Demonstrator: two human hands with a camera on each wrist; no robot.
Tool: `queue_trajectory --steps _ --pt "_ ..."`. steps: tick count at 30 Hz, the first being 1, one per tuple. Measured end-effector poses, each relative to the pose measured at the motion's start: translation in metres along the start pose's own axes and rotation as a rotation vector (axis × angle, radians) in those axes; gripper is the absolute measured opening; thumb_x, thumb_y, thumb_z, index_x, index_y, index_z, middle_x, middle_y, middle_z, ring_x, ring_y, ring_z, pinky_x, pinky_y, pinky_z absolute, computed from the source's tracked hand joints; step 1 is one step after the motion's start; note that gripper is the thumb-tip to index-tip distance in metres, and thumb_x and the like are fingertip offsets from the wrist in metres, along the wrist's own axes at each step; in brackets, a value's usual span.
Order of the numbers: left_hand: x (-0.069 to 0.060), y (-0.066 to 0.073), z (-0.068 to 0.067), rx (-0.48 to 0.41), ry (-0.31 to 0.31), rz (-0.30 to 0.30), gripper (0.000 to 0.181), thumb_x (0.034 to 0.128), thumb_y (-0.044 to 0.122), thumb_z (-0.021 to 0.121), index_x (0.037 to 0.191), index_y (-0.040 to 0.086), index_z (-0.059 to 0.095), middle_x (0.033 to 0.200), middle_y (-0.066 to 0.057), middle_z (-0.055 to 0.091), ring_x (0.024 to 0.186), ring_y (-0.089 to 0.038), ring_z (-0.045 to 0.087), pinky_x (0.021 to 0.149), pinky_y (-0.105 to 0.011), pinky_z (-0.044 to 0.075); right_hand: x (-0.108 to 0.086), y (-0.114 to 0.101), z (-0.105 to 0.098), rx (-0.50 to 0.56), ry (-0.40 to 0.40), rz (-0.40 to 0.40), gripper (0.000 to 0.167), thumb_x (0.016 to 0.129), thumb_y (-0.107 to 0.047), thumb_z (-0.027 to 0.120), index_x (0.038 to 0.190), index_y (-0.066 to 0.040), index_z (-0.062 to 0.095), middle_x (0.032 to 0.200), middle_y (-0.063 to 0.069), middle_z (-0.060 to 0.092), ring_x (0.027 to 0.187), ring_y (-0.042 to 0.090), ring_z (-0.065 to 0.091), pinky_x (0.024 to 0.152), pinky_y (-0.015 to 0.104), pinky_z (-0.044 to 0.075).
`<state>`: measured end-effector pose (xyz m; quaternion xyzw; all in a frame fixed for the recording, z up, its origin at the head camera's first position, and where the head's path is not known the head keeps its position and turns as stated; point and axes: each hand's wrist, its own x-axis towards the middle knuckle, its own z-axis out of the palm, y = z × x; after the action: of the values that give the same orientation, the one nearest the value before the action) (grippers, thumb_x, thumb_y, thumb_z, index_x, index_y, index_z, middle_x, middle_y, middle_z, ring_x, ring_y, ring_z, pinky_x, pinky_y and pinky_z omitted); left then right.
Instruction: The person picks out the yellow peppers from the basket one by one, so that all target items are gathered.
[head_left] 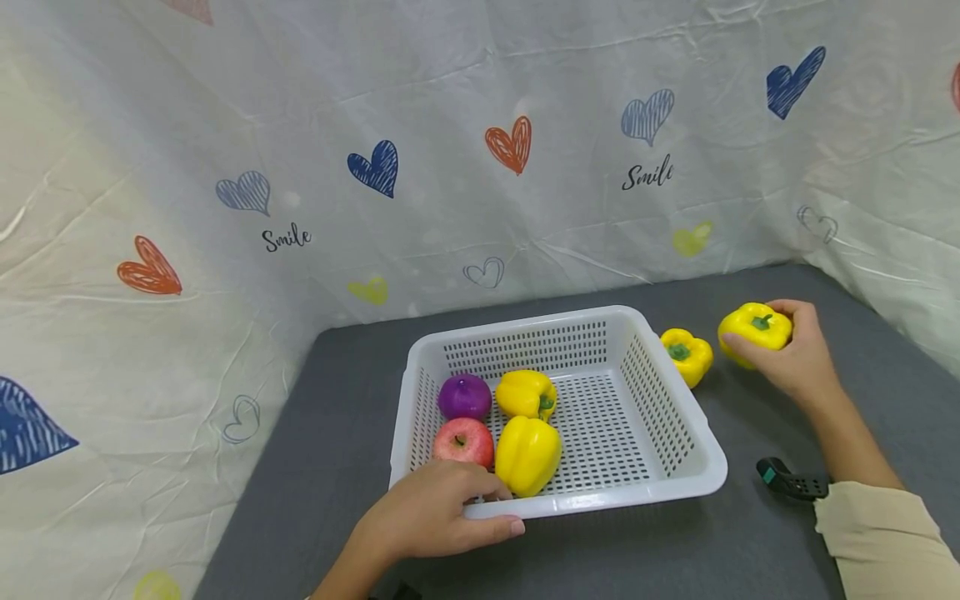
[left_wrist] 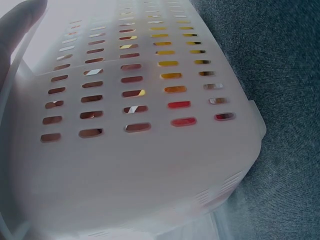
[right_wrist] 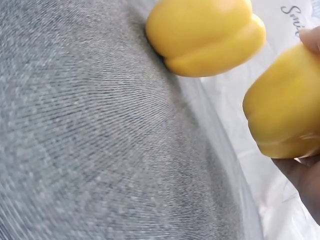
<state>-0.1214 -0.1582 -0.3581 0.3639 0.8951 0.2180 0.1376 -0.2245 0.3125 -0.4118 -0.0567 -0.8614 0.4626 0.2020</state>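
Observation:
My right hand (head_left: 798, 354) grips a yellow bell pepper (head_left: 752, 327), thumb and fingers on opposite sides. In the right wrist view that held pepper (right_wrist: 287, 107) hangs above the cloth. A second yellow bell pepper (head_left: 686, 357) rests on the table between it and the white perforated basket (head_left: 637, 497). My left hand (head_left: 442, 508) holds the basket's near rim at the left, thumb outside and fingers over the edge. Inside, on the left, lie a purple onion-shaped thing (head_left: 464, 397), a red apple (head_left: 463, 442) and two yellow bell peppers, one farther back (head_left: 526, 393) and one nearer (head_left: 528, 456).
A dark grey cloth (head_left: 300, 500) covers the table. Behind it hangs a white curtain (head_left: 435, 242) printed with hearts and words. A black wristband (head_left: 791, 481) is at my right forearm, near the beige sleeve. The basket's right half shows bare perforated floor.

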Motion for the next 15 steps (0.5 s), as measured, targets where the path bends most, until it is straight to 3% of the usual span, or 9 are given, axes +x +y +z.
queue_trajectory --steps 5,11,15 --pt "-0.0003 0.0 -0.0004 0.004 -0.001 0.0 0.044 0.093 0.059 0.061 0.106 0.02 0.076 0.088 0.022 0.064 0.076 0.002 0.056 0.074 -0.019 0.051 0.0013 0.0029 0.0038 -0.031 -0.038 0.038 0.083 0.091 -0.037 0.072 0.148 0.001 0.024 0.137 0.026 0.036 0.106 0.034 0.041 0.075 0.028 0.038" --pt "-0.0007 0.0007 -0.0009 0.007 -0.001 0.004 0.043 0.0931 0.058 0.061 0.105 0.02 0.076 0.088 0.022 0.064 0.075 0.002 0.056 0.072 -0.019 0.05 0.0024 0.0064 0.0083 -0.065 -0.08 0.05 0.091 0.091 -0.041 0.07 0.153 0.001 0.019 0.146 0.033 0.029 0.118 0.049 0.038 0.088 0.058 0.036" --pt "-0.0009 0.0009 -0.001 0.003 -0.001 0.004 0.043 0.0931 0.058 0.061 0.105 0.019 0.076 0.088 0.022 0.064 0.075 0.003 0.056 0.072 -0.018 0.05 0.0027 0.007 0.0099 -0.084 -0.093 0.049 0.092 0.091 -0.043 0.07 0.153 0.003 0.019 0.144 0.035 0.03 0.118 0.051 0.038 0.091 0.063 0.036"
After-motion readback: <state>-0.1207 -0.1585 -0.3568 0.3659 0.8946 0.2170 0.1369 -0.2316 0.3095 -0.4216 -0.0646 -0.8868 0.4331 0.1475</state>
